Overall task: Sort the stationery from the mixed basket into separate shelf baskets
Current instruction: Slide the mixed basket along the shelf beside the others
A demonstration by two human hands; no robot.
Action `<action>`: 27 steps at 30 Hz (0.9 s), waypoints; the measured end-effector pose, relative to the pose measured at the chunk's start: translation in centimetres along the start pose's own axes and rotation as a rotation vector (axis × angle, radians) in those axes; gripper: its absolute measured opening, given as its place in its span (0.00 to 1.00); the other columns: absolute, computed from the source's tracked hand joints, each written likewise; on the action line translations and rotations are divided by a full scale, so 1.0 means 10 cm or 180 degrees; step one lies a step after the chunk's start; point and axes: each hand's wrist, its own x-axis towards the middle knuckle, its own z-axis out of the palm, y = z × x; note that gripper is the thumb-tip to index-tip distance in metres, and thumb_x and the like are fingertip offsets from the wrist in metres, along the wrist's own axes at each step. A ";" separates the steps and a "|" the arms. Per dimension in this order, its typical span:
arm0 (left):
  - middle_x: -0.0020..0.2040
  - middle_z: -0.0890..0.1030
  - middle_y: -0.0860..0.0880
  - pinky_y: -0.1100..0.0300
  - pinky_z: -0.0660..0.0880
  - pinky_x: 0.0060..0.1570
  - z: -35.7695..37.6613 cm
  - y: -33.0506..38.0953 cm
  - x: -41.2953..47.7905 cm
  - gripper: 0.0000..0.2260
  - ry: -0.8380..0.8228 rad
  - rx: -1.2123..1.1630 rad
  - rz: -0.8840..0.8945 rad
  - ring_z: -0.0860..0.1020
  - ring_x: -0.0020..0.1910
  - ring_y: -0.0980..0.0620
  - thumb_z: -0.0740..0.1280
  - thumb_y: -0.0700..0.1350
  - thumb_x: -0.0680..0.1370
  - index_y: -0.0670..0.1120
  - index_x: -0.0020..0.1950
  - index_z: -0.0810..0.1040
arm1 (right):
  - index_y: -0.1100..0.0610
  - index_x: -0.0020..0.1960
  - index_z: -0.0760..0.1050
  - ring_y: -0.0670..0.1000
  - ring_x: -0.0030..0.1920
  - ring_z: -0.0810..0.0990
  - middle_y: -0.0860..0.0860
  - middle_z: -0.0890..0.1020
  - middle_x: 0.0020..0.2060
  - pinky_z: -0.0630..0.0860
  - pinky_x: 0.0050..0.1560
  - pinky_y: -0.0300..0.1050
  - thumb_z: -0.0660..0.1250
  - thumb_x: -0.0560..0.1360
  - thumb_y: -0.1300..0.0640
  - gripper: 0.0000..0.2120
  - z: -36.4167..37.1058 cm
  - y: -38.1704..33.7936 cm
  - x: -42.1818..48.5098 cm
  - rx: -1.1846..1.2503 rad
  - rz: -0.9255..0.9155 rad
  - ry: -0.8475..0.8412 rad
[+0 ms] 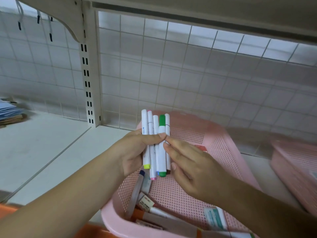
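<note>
Holding: five markers (pixel 155 143) upright in my left hand (pixel 135 152), above the pink basket (pixel 223 152).
Handling: light, stiff, slick plastic; I judge mid-barrel the best hold, or they fan and slip.
Right grip: right hand (pixel 187 169) nearly closed, fingertips on the bundle.
Unclear: basket items under my arms; second basket blurred, cut off.

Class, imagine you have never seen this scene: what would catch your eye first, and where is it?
First, the bundle of white markers with coloured caps, held upright at the centre by the left hand, with the right hand touching them. Next, the pink basket beneath the hands, with an eraser and other stationery at its near end. Behind stands a white wire grid under a shelf.
</note>
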 end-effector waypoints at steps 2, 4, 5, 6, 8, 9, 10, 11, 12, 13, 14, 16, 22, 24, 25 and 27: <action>0.42 0.81 0.42 0.54 0.81 0.40 0.00 0.01 0.00 0.17 -0.0003 0.0014 0.0035 0.81 0.37 0.48 0.67 0.34 0.69 0.37 0.58 0.76 | 0.68 0.61 0.75 0.54 0.62 0.74 0.61 0.77 0.60 0.69 0.66 0.44 0.55 0.75 0.62 0.19 -0.01 0.02 0.00 -0.0133 -0.0078 -0.0004; 0.42 0.81 0.43 0.53 0.81 0.40 0.03 0.03 -0.02 0.19 0.0036 -0.0010 0.0067 0.82 0.38 0.48 0.67 0.34 0.66 0.38 0.57 0.76 | 0.68 0.59 0.76 0.57 0.61 0.77 0.61 0.78 0.60 0.71 0.65 0.47 0.55 0.71 0.64 0.21 -0.04 0.04 0.00 -0.0123 -0.0079 -0.0007; 0.42 0.81 0.43 0.53 0.81 0.41 0.05 0.04 -0.04 0.18 0.0076 -0.0011 0.0081 0.82 0.38 0.48 0.67 0.34 0.67 0.38 0.57 0.76 | 0.68 0.59 0.76 0.58 0.61 0.77 0.62 0.78 0.60 0.72 0.63 0.49 0.54 0.69 0.65 0.22 -0.06 0.04 0.01 -0.0082 -0.0067 0.0002; 0.43 0.81 0.43 0.52 0.81 0.41 0.09 0.05 -0.07 0.18 0.0132 -0.0008 0.0101 0.82 0.39 0.47 0.67 0.33 0.68 0.38 0.57 0.76 | 0.69 0.58 0.76 0.59 0.60 0.77 0.62 0.78 0.59 0.72 0.63 0.50 0.53 0.68 0.65 0.22 -0.09 0.04 0.02 -0.0053 -0.0070 0.0013; 0.44 0.81 0.42 0.51 0.80 0.42 0.18 0.09 -0.13 0.15 0.0319 0.0004 0.0199 0.81 0.41 0.46 0.67 0.33 0.71 0.38 0.58 0.76 | 0.69 0.57 0.77 0.59 0.61 0.77 0.63 0.78 0.59 0.71 0.64 0.48 0.52 0.68 0.66 0.23 -0.16 0.05 0.03 -0.0060 -0.0126 0.0029; 0.44 0.81 0.42 0.51 0.80 0.40 0.24 0.11 -0.16 0.14 0.0413 0.0018 0.0287 0.81 0.41 0.46 0.67 0.33 0.72 0.38 0.57 0.76 | 0.69 0.57 0.77 0.59 0.61 0.76 0.63 0.77 0.60 0.69 0.65 0.45 0.52 0.67 0.66 0.23 -0.21 0.06 0.03 -0.0052 -0.0147 0.0036; 0.43 0.81 0.43 0.52 0.81 0.38 0.31 0.13 -0.19 0.12 0.0485 0.0043 0.0376 0.81 0.38 0.47 0.67 0.33 0.72 0.39 0.55 0.76 | 0.70 0.58 0.77 0.59 0.62 0.76 0.63 0.77 0.60 0.68 0.66 0.43 0.52 0.67 0.66 0.23 -0.26 0.06 0.03 -0.0013 -0.0140 0.0046; 0.41 0.81 0.43 0.53 0.81 0.34 0.39 0.14 -0.22 0.11 0.0521 0.0085 0.0439 0.81 0.36 0.48 0.67 0.33 0.72 0.39 0.54 0.76 | 0.70 0.58 0.76 0.58 0.63 0.75 0.63 0.76 0.60 0.68 0.67 0.42 0.52 0.68 0.66 0.24 -0.32 0.07 0.01 0.0034 -0.0112 0.0060; 0.40 0.81 0.43 0.55 0.81 0.31 0.48 0.14 -0.25 0.10 0.0528 0.0133 0.0476 0.82 0.34 0.49 0.67 0.33 0.72 0.39 0.52 0.76 | 0.70 0.59 0.76 0.58 0.63 0.75 0.63 0.76 0.61 0.68 0.67 0.42 0.52 0.68 0.66 0.24 -0.38 0.07 -0.03 0.0062 -0.0074 0.0089; 0.40 0.81 0.44 0.57 0.80 0.30 0.58 0.13 -0.28 0.09 0.0520 0.0173 0.0500 0.82 0.32 0.50 0.67 0.34 0.72 0.40 0.52 0.76 | 0.70 0.59 0.76 0.59 0.63 0.74 0.63 0.76 0.61 0.69 0.66 0.43 0.51 0.68 0.66 0.24 -0.45 0.07 -0.08 0.0086 -0.0033 0.0134; 0.40 0.81 0.44 0.58 0.79 0.30 0.69 0.10 -0.30 0.09 0.0497 0.0203 0.0527 0.82 0.32 0.51 0.68 0.34 0.72 0.40 0.51 0.76 | 0.70 0.60 0.75 0.59 0.63 0.74 0.63 0.75 0.62 0.70 0.65 0.44 0.51 0.68 0.65 0.24 -0.54 0.08 -0.15 0.0124 0.0009 0.0180; 0.41 0.81 0.43 0.59 0.79 0.30 0.92 0.03 -0.37 0.08 0.0430 0.0261 0.0596 0.82 0.32 0.51 0.68 0.34 0.71 0.40 0.50 0.77 | 0.69 0.61 0.74 0.58 0.64 0.73 0.62 0.75 0.63 0.70 0.64 0.45 0.51 0.68 0.65 0.25 -0.73 0.09 -0.32 0.0173 0.0077 0.0274; 0.47 0.81 0.39 0.53 0.80 0.41 1.76 -0.33 -0.61 0.12 0.0326 0.0464 0.0746 0.81 0.40 0.46 0.69 0.34 0.72 0.37 0.55 0.77 | 0.69 0.61 0.74 0.59 0.62 0.75 0.62 0.75 0.62 0.72 0.61 0.49 0.51 0.67 0.65 0.26 -1.49 0.17 -1.03 -0.0238 0.0046 0.0231; 0.49 0.81 0.38 0.51 0.79 0.46 2.08 -0.49 -0.69 0.13 0.0312 0.0532 0.0777 0.80 0.43 0.43 0.69 0.33 0.72 0.35 0.56 0.77 | 0.69 0.60 0.75 0.59 0.61 0.76 0.62 0.76 0.62 0.73 0.60 0.49 0.51 0.67 0.65 0.26 -1.75 0.21 -1.31 -0.0395 0.0060 0.0231; 0.47 0.81 0.38 0.51 0.79 0.46 2.24 -0.58 -0.74 0.12 0.0290 0.0539 0.0813 0.80 0.42 0.44 0.69 0.33 0.72 0.36 0.54 0.77 | 0.70 0.60 0.75 0.59 0.61 0.77 0.63 0.76 0.61 0.74 0.59 0.50 0.51 0.66 0.65 0.26 -1.87 0.23 -1.45 -0.0444 0.0082 0.0251; 0.42 0.81 0.41 0.53 0.79 0.43 2.56 -0.76 -0.81 0.08 0.0240 0.0487 0.0871 0.80 0.38 0.46 0.69 0.33 0.71 0.38 0.50 0.78 | 0.70 0.59 0.75 0.60 0.60 0.77 0.64 0.76 0.60 0.76 0.57 0.53 0.51 0.67 0.65 0.25 -2.12 0.26 -1.73 -0.0529 0.0118 0.0254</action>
